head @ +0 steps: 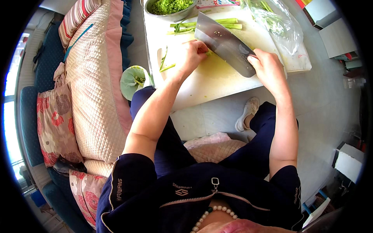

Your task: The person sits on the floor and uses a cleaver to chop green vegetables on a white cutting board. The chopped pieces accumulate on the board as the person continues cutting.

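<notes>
My right hand [269,68] grips the handle of a broad cleaver [224,43], whose blade slants up and left over a white cutting board [247,83]. Green bits cling to the steel. My left hand [193,55] is beside the blade's lower edge, fingers pinched on a short green stalk piece [208,53], mostly hidden by them. Beyond the blade lie several celery-like stalks [233,26], partly covered by it. A thin trimmed stalk [167,67] rests left of my left hand. Yellow-green juice stains the board.
A metal bowl [174,18] of chopped greens [170,5] stands at the far edge. Right of it lies a clear plastic bag [287,32] with stalks. A lined waste bin [126,84] stands left of the table, near my knee. Farther left is a sofa with a quilted cover [90,96].
</notes>
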Tool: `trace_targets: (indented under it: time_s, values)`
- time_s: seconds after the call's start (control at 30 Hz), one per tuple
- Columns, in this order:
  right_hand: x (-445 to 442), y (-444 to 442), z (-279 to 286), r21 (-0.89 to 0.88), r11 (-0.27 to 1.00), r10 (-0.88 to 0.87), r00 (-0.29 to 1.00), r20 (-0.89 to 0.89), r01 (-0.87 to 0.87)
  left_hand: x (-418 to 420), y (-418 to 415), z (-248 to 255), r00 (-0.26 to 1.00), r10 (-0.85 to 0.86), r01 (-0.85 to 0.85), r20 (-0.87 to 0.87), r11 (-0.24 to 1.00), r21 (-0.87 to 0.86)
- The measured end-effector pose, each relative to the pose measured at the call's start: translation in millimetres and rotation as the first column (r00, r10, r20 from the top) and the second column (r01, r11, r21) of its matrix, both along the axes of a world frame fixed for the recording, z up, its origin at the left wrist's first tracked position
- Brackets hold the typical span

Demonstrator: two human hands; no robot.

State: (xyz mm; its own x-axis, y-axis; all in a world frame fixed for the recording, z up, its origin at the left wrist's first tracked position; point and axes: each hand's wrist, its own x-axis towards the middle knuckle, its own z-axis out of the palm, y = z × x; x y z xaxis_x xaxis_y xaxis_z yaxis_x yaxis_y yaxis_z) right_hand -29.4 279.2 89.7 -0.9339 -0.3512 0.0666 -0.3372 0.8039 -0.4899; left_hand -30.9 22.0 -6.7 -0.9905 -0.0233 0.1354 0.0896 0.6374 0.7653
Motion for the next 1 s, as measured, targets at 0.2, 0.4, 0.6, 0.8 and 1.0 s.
trace_targets:
  time_s: [0.2, 0.4, 0.6, 0.8, 1.0]
  values:
    - [5.2, 3.5, 9.6, 0.079, 0.997, 0.022, 1.000, 0.012, -0.023, -1.3, 1.1, -4.1, 1.000, 0.004, -0.004, 0.014, 0.999, 0.046]
    - [5.0, -9.9, 0.1, 0.123, 0.992, 0.023, 1.000, 0.003, -0.023, -2.5, 0.7, -3.1, 1.000, 0.012, -0.012, -0.005, 0.999, -0.032]
    - [0.5, -18.7, -11.3, 0.087, 0.995, 0.048, 0.998, -0.049, -0.044, -2.3, -1.4, -9.2, 1.000, 0.014, -0.013, -0.008, 0.999, 0.032]
    - [0.9, -4.2, -4.9, 0.057, 0.998, -0.002, 1.000, -0.020, 0.003, -1.5, -1.0, -6.5, 1.000, 0.006, -0.006, -0.011, 1.000, 0.007]
    - [7.3, 0.0, 13.2, 0.107, 0.994, 0.023, 0.999, 0.024, -0.025, 0.5, 1.3, -6.6, 0.999, 0.022, -0.022, -0.031, 1.000, 0.010]
